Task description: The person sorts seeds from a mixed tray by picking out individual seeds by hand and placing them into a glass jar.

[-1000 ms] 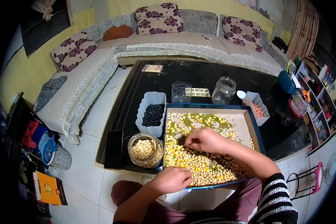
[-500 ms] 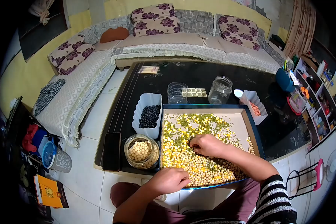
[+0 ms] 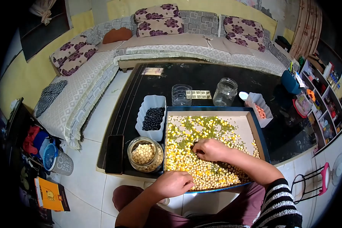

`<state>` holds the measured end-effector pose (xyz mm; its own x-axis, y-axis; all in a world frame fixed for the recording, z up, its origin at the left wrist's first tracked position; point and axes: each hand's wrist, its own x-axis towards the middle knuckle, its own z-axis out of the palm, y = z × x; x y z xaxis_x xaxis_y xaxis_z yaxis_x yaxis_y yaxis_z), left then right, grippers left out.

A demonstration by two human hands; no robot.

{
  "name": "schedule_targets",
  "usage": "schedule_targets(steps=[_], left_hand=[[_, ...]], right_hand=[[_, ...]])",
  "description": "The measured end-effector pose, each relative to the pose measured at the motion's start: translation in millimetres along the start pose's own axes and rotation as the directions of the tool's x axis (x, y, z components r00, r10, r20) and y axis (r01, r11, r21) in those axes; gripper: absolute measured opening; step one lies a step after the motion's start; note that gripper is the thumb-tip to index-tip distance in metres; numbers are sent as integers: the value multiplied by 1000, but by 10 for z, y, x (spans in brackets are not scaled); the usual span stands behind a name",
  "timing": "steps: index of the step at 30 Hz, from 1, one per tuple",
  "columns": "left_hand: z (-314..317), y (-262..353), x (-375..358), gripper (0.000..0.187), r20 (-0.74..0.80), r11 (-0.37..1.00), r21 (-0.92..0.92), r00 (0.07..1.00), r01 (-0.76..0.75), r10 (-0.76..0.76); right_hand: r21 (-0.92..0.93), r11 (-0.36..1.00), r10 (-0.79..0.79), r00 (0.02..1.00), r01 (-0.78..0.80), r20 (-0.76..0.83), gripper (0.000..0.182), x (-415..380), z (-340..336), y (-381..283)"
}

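Note:
A blue-rimmed tray [image 3: 263,141] on the dark table holds a spread of mixed grains: green beans, yellow corn and pale round peas. My right hand [image 3: 211,149] rests in the middle of the tray with fingers curled, pinching among the grains. My left hand [image 3: 174,183] lies closed on the tray's near edge. A glass jar of pale peas [image 3: 145,154] stands left of the tray, and a white tub of black beans [image 3: 152,117] sits behind it.
An empty glass jar [image 3: 225,91], a clear plastic cup [image 3: 181,94] and a white tub of pinkish beans [image 3: 259,109] stand behind the tray. A dark phone [image 3: 114,153] lies at the table's left corner. A sofa wraps the far side.
My right hand has moved slightly down and toward me among the grains. My left hand has stayed on the tray's edge.

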<state>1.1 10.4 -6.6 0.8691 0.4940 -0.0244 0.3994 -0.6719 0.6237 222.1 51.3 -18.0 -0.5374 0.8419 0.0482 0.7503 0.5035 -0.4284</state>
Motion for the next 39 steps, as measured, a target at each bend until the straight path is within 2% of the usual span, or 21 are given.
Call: schedule_targets(steps=[6, 8, 10, 12, 14, 16, 18, 21, 22, 23, 26, 30, 31, 33, 36, 39], left_hand=[[-25, 34, 7, 24, 21, 1000, -9, 1000, 17, -17], [-36, 45, -3, 24, 17, 999, -22, 999, 29, -29], [-47, 56, -8, 25, 12, 999, -37, 1000, 22, -21], [-48, 53, -6, 26, 8, 999, -35, 1000, 30, -30], [-72, 59, -2, 26, 77, 999, 5, 996, 54, -54], [-60, 47, 1, 26, 81, 998, 12, 995, 57, -58], [-49, 46, 9, 26, 90, 998, 18, 994, 54, -55], [-31, 39, -2, 26, 72, 999, 5, 997, 39, -39], [-18, 38, -9, 25, 23, 1000, -6, 1000, 20, -20], [-8, 37, -10, 26, -26, 1000, -16, 1000, 1, -2], [-15, 46, -14, 26, -18, 1000, -3, 1000, 20, -20], [-13, 35, -8, 26, -9, 1000, -3, 1000, 17, -17], [-17, 43, -6, 26, -2, 1000, -7, 1000, 19, -19], [-9, 39, 1, 26, 5, 1000, -12, 1000, 21, -21], [3, 21, 1, 26, 6, 1000, -24, 1000, 15, -15], [-31, 29, 8, 25, 71, 999, 25, 996, 47, -49]], right_hand=[[2, 1000, 7, 1000, -7, 27, 9, 11, -23, -36], [18, 1000, -18, 1000, 19, -15, 7, 12, -8, -19], [49, 998, -30, 999, 31, -18, 7, 58, -113, -112], [184, 982, -15, 995, 33, -97, 8, 126, -236, -212], [264, 953, -101, 976, 151, -193, 7, 273, -404, -398], [304, 918, -154, 935, 255, -319, 6, 447, -454, -571], [317, 897, -182, 910, 309, -373, 4, 607, -543, -858], [342, 856, -257, 893, 388, -369, 6, 824, -461, -1088], [326, 857, -280, 892, 399, -354, 8, 868, -417, -1113], [334, 853, -287, 894, 402, -345, 10, 892, -378, -1107], [314, 865, -256, 881, 392, -398, 10, 800, -418, -1017], [255, 947, -134, 962, 196, -239, 12, 500, -364, -571], [253, 948, -134, 962, 195, -237, 12, 405, -325, -461], [140, 990, -9, 1000, 10, -3, 16, 229, -236, -273], [75, 997, 30, 998, -34, 54, 18, 71, -100, -87], [53, 997, 42, 994, -47, 99, 17, 36, -58, -44]])
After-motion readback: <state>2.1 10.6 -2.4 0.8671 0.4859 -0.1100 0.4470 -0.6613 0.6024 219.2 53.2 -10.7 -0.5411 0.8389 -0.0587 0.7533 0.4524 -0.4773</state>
